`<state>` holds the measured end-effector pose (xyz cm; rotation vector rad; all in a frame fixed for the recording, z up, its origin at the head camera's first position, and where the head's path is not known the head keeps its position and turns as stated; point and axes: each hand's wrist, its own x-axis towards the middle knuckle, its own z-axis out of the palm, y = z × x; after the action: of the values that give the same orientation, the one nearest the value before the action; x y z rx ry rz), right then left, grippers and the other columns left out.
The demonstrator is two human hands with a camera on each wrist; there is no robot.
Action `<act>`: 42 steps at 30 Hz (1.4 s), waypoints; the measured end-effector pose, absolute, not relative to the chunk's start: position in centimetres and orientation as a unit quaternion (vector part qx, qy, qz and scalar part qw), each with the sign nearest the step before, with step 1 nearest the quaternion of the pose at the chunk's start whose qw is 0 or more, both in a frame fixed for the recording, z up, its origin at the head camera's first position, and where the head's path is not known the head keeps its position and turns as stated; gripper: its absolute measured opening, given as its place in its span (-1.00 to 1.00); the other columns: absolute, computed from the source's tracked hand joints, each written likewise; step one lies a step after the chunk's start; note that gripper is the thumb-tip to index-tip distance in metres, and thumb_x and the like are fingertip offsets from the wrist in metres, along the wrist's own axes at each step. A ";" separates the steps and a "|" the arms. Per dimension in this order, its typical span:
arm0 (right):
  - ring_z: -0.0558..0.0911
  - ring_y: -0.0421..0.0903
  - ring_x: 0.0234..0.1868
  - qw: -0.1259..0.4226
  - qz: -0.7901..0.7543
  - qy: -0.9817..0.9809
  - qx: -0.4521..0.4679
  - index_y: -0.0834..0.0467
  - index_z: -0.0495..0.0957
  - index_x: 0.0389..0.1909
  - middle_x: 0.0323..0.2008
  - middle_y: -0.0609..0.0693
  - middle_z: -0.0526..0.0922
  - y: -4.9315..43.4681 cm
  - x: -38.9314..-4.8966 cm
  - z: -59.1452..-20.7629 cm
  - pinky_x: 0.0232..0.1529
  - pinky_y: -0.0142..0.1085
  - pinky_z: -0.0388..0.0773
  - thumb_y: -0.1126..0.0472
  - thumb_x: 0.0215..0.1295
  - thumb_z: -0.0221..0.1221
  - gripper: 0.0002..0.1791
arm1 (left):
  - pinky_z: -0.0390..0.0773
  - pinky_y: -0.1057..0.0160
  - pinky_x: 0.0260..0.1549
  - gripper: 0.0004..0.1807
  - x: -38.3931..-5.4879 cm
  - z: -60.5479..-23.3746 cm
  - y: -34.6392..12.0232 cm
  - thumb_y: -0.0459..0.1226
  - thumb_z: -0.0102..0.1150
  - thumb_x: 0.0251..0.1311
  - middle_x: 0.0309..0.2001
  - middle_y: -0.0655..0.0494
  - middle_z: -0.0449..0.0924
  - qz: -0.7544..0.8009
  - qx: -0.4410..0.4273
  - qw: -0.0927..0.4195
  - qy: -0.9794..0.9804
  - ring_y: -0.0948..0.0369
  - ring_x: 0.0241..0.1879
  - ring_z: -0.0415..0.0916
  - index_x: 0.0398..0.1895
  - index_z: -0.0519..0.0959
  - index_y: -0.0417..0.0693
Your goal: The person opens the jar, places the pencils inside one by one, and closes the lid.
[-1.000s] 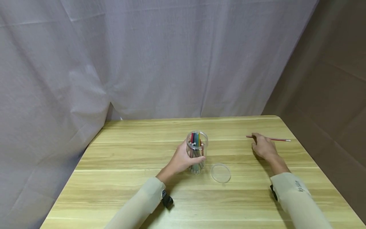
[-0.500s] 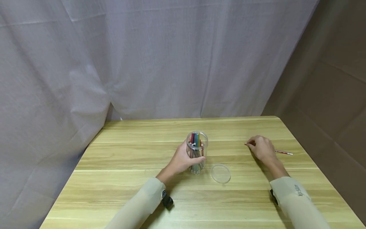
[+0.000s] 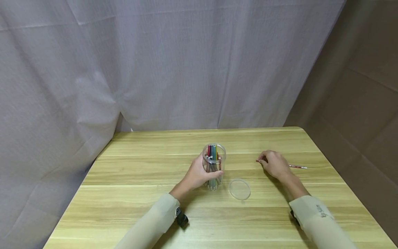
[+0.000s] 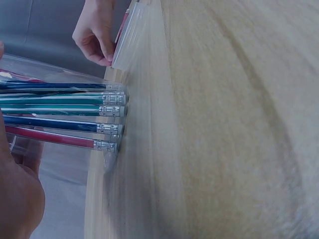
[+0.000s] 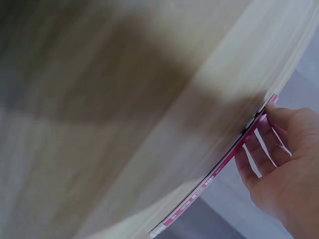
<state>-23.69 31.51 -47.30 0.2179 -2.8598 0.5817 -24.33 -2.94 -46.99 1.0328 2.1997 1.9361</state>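
My left hand (image 3: 196,172) grips a clear plastic jar (image 3: 214,162) that stands upright on the table. Several pencils (image 4: 65,110), red, blue and green with metal-banded ends, are inside it, those ends at the bottom in the left wrist view. To the right, my right hand (image 3: 274,165) pinches a red pencil (image 3: 297,166) near one end, thumb against fingertips. Printed lettering and a white end show on this pencil (image 5: 199,189) in the right wrist view. It lies low along the tabletop; whether it touches the wood I cannot tell.
A round clear lid (image 3: 239,189) lies flat on the wooden table (image 3: 130,207), just right of the jar. Grey cloth (image 3: 174,69) hangs behind the far edge, and a brown cloth (image 3: 357,103) hangs along the right side.
My right hand has closed its fingers on the red pencil and moved it left and a little nearer to me. The left hand and the jar stay in place.
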 end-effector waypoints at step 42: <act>0.77 0.00 -0.21 0.198 0.353 -0.898 0.175 0.19 0.73 -0.11 -0.24 0.01 0.82 22.5 -19.8 -38.6 -0.27 -0.22 0.67 0.39 0.41 0.36 -0.89 | 0.70 0.12 0.10 -0.21 -24.3 -46.8 -3.0 -0.26 0.65 0.10 0.08 0.17 0.72 0.618 0.330 0.021 0.713 0.20 0.03 0.71 0.37 0.42 0.19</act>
<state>-19.82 22.52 -38.58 0.4896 -2.5114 0.9878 -24.34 -3.00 -46.80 1.0228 2.2110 1.9158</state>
